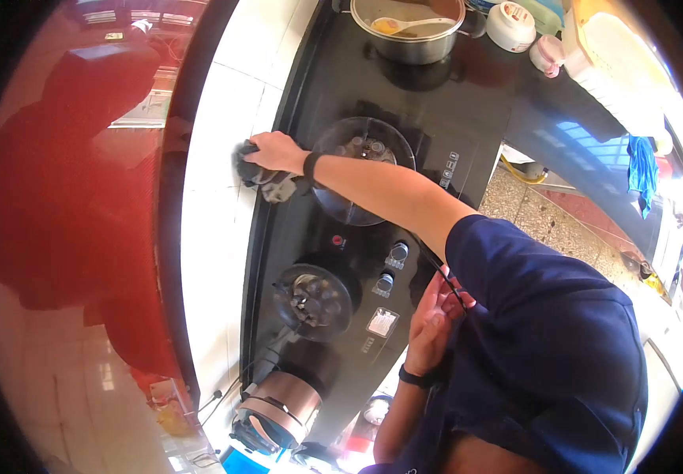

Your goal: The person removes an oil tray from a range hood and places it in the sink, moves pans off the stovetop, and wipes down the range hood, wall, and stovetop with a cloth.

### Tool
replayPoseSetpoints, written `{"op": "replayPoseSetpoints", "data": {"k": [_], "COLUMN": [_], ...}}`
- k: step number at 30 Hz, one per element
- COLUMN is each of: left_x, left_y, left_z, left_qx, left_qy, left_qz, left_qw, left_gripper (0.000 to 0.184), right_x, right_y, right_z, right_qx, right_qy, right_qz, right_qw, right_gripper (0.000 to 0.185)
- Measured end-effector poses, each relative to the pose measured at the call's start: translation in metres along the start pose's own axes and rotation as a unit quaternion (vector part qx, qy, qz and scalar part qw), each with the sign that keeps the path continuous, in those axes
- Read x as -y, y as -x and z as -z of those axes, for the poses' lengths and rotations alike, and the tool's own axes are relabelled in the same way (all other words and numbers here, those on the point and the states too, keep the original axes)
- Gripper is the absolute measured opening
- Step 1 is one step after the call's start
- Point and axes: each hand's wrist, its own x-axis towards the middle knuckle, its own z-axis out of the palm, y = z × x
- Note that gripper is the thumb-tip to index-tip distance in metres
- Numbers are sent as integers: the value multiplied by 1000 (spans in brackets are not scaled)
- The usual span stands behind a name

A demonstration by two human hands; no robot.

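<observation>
My right hand (277, 151) is closed on a crumpled dark grey cloth (248, 167). It presses the cloth against the white tiled wall (219, 189), just above the stove's back edge. A lighter part of the cloth hangs toward the black glass stove top (428, 107). My right forearm crosses over the upper burner (357, 201). Close to my body, my left hand (430, 320) has its fingers curled around a thin black cord (454, 291). The lower burner (310, 300) and two control knobs (391, 267) lie between my left hand and the wall.
A metal pot (412, 49) with a spoon inside stands at the top. Beside it are white tubs (510, 27) and a small pink-lidded jar (547, 55). A rice cooker (282, 407) sits at the bottom. A blue cloth (641, 174) hangs at right.
</observation>
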Motion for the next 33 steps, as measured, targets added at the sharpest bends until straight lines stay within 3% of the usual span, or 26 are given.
{"op": "replayPoseSetpoints", "data": {"k": [3,6,8,9,13,15,20,22,25,30,32,33], "left_x": [1,-2,-14,-14,-3,3,6,7,7,-17,-27,-30], "left_y": [7,16,17,18,21,17,17,17,12,-7,-18,-24], "left_z": [17,15,5,1,7,6,8,10,16,-11,-22,-25], "left_qx": [13,-6,-46,-57,-26,-11,-21,-28,-24,-31,-15,-2], "left_qy": [22,34,13,8,6,23,30,31,33,50,55,61], "left_qz": [-2,-35,-43,-51,-69,-68,-61,-59,-50,-43,-34,-27], "left_qw": [1000,999,998,997,997,997,997,997,998,997,998,998], "left_gripper": [94,94,94,94,93,90,89,90,95,103,104,104], "right_x": [53,41,7,-12,-28,-21,11,4,-22,-22,-14,-22], "right_y": [8,7,4,1,19,18,45,56,61,24,12,3], "right_z": [-20,-56,-61,-55,-44,-31,-24,-34,-56,-48,-26,-16], "right_qx": [-63,-180,-126,-47,-79,-6,-54,70,136,113,132,144], "right_qy": [-37,-16,49,68,127,123,197,370,468,462,453,418], "right_qz": [29,11,-71,-152,-85,-37,-26,73,151,154,51,44], "right_qw": [997,983,988,985,985,992,979,924,860,866,880,896], "right_gripper": [39,39,36,34,37,39,51,53,33,24,25,27]}}
